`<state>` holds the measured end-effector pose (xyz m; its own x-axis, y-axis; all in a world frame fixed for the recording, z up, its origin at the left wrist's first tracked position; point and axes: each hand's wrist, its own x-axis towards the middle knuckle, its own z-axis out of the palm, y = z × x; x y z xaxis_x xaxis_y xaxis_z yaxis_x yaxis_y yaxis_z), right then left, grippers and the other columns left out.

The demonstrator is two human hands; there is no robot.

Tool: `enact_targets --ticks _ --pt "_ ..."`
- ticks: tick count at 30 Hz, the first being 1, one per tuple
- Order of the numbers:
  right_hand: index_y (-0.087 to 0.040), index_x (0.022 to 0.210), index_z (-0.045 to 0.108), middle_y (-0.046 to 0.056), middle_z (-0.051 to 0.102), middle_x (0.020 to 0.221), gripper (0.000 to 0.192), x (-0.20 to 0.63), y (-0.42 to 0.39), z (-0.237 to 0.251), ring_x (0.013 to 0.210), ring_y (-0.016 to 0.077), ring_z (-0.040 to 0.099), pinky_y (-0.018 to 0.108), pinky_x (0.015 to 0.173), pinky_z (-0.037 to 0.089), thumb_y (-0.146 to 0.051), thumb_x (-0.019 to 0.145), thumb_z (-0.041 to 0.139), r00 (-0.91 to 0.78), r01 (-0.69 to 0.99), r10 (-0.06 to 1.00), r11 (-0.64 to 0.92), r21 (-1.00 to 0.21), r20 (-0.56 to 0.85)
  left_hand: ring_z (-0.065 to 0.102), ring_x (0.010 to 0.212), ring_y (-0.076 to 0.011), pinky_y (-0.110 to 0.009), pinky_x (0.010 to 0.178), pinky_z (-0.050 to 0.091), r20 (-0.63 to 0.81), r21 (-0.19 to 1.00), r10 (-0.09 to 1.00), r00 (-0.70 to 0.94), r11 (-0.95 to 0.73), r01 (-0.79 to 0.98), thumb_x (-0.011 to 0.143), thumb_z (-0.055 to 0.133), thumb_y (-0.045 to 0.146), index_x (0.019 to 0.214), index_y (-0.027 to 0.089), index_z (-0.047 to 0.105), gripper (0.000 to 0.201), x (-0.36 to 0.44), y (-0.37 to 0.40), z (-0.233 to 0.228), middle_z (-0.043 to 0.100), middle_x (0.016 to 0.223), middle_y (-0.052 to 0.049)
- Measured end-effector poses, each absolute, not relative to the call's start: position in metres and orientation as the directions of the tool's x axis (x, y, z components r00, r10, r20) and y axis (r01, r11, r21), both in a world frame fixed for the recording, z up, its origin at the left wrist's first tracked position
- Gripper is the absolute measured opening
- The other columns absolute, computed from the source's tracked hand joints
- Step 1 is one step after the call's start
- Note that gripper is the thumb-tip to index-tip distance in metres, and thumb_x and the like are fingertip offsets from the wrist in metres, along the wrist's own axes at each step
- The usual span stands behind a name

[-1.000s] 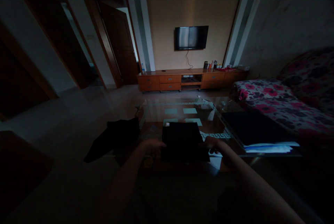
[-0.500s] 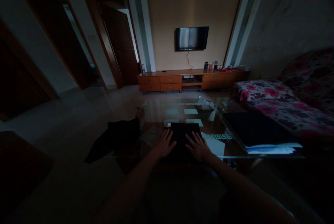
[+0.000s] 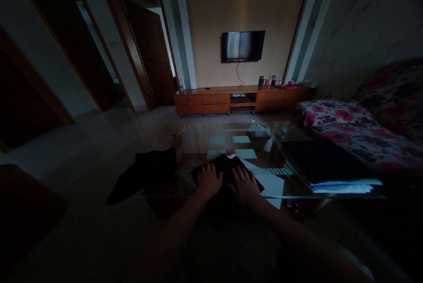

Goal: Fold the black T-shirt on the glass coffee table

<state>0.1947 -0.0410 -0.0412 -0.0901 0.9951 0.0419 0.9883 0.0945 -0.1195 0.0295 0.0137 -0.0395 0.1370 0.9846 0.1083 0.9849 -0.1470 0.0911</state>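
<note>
A folded black cloth (image 3: 227, 169), perhaps a garment, lies at the near edge of the glass coffee table (image 3: 198, 133). Its far edge forms a point, with something white showing just beside it. On the cloth's left part rests my left hand (image 3: 210, 179), palm down, fingers apart and slightly bent. My right hand (image 3: 246, 186) presses on the right part in the same way, its fingers spread. The room is dim, so the folds and the cloth's near side are hard to make out.
Another black cloth (image 3: 157, 164) hangs over the table's left end. A dark pile (image 3: 327, 159) with white and blue layers beneath sits at the right. Beyond are a low wooden cabinet (image 3: 216, 100), a wall television (image 3: 243, 46) and a flowered sofa (image 3: 350, 129).
The cloth under my hands has turned from square to the table to an angle, corner pointing away. Both hands have stayed on it, their fingers now more bent.
</note>
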Motion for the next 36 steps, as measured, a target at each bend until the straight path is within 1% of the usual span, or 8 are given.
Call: enact_targets --ticks 3,6,12,18,25,29,32,36 --pt "-0.011 0.149 0.048 0.024 0.052 0.147 0.066 0.195 -0.036 -0.043 0.132 0.0373 0.048 0.05 0.107 0.034 -0.054 0.101 0.039 -0.004 0.991 1.0 0.007 -0.136 0.024 0.026 0.153 -0.036 -0.051 0.119 0.03 0.012 0.153 0.942 0.335 -0.332 0.931 0.102 0.031 0.052 0.156 0.014 0.037 0.067 0.02 0.02 -0.047 0.03 0.166 -0.015" --pt "-0.01 0.138 0.058 0.025 0.057 0.139 0.061 0.194 -0.026 -0.041 0.126 0.0377 0.053 0.05 0.103 0.037 -0.055 0.101 0.037 0.08 0.987 0.992 -0.066 -0.145 0.095 0.026 0.154 -0.0266 -0.042 0.124 0.024 0.083 0.187 0.885 0.458 -0.465 0.865 0.103 0.03 0.045 0.157 0.017 0.036 0.061 0.006 0.031 -0.049 0.029 0.167 -0.009" --pt "-0.023 0.161 0.031 0.013 0.014 0.17 0.073 0.198 0.008 -0.052 0.156 0.0352 0.01 0.052 0.122 0.009 -0.061 0.1 0.039 -0.11 0.979 0.983 0.133 -0.152 0.15 0.02 0.156 -0.0272 -0.048 0.126 0.02 0.15 0.147 0.86 0.488 -0.507 0.849 0.099 0.041 0.053 0.16 0.02 0.03 0.07 0.001 0.042 -0.066 0.026 0.169 -0.007" --pt "-0.034 0.162 0.026 0.005 0.017 0.171 0.07 0.199 0.023 -0.067 0.157 0.0309 0.006 0.049 0.123 0.009 -0.06 0.099 0.04 -0.173 0.954 0.983 0.184 -0.237 0.066 0.02 0.156 -0.0277 -0.05 0.126 0.02 0.136 0.142 0.848 0.513 -0.529 0.837 0.098 0.042 0.056 0.161 0.023 0.028 0.072 0.005 0.048 -0.078 0.026 0.169 -0.005" --pt "-0.032 0.159 0.035 0.0 0.024 0.169 0.061 0.215 0.027 -0.064 0.156 0.0255 0.018 0.042 0.123 0.018 -0.056 0.104 0.028 -0.13 0.947 0.991 0.128 -0.295 0.013 0.023 0.155 -0.0288 -0.05 0.126 0.018 0.193 0.118 0.93 0.312 -0.337 0.934 0.101 0.034 0.052 0.161 0.022 0.028 0.068 0.005 0.039 -0.072 0.024 0.169 -0.009" --pt "-0.035 0.159 0.034 0.005 0.019 0.17 0.062 0.225 0.016 -0.069 0.156 0.0306 0.017 0.047 0.123 0.012 -0.059 0.102 0.034 -0.022 0.98 0.998 0.033 -0.198 0.054 0.02 0.156 -0.033 -0.05 0.126 0.017 0.058 0.139 0.976 0.211 -0.217 0.966 0.097 0.031 0.066 0.161 0.008 0.022 0.087 -0.009 0.039 -0.073 0.02 0.168 -0.019" --pt "-0.036 0.16 0.031 0.009 0.025 0.169 0.065 0.225 0.012 -0.071 0.156 0.0326 0.016 0.051 0.122 0.009 -0.063 0.101 0.034 0.043 0.986 0.997 -0.032 -0.166 0.062 0.02 0.156 -0.0325 -0.052 0.126 0.016 -0.023 0.178 0.966 0.256 -0.248 0.952 0.096 0.029 0.07 0.162 0.01 0.019 0.09 -0.019 0.042 -0.072 0.022 0.167 -0.018" --pt "-0.03 0.162 0.029 0.014 0.029 0.166 0.068 0.217 0.017 -0.065 0.155 0.0311 0.018 0.049 0.123 0.009 -0.062 0.102 0.033 0.127 0.979 0.991 -0.12 -0.165 0.037 0.018 0.156 -0.0312 -0.053 0.127 0.01 0.15 0.134 0.971 0.186 -0.206 0.969 0.1 0.033 0.058 0.161 0.015 0.027 0.075 -0.008 0.045 -0.061 0.029 0.166 -0.015"
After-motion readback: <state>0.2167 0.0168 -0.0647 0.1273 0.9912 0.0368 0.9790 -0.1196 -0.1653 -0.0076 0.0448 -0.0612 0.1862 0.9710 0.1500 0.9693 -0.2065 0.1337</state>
